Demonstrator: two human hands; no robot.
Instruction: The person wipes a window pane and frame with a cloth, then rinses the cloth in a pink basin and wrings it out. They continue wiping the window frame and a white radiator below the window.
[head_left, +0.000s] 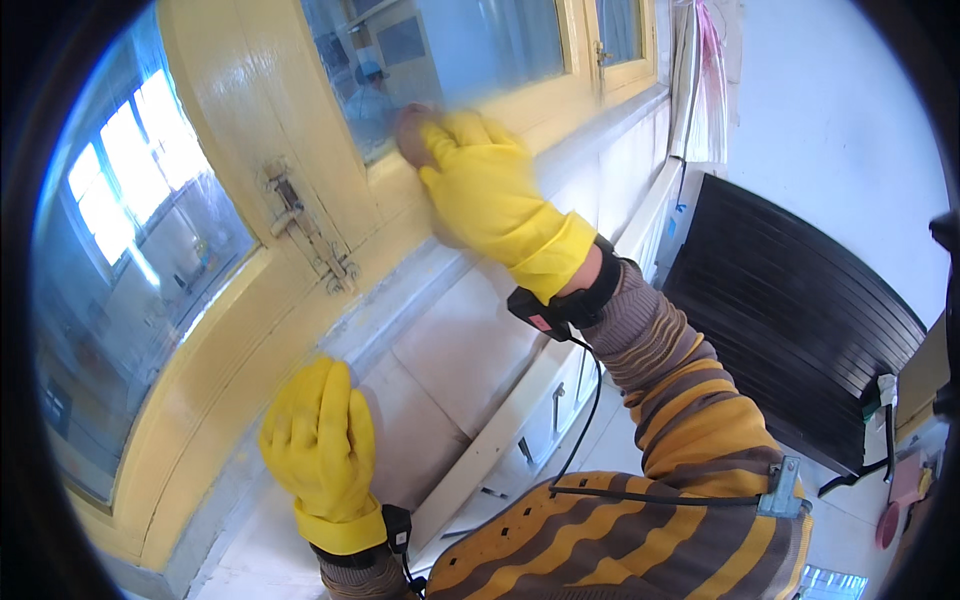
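Observation:
My right hand (487, 187), in a yellow rubber glove, presses a brown cloth or pad (415, 135) to the lower left corner of a window pane (495, 52). Motion blurs its fingers and the pad. The pane sits in a yellow-painted wooden window frame (259, 97). Lower down on the left, my left hand (319, 442) wears a matching glove and rests against the edge of the grey sill (375, 315). Its fingers are nearly straight and nothing shows in them, though the palm is turned away.
A worn metal barrel bolt (307, 225) projects from the frame between my hands. Below the sill are pale wall tiles (465, 352) and a white ledge (487, 442). A black slatted panel (780, 315) stands to the right, near a curtain (697, 82). A cable (592, 412) hangs from my right wrist.

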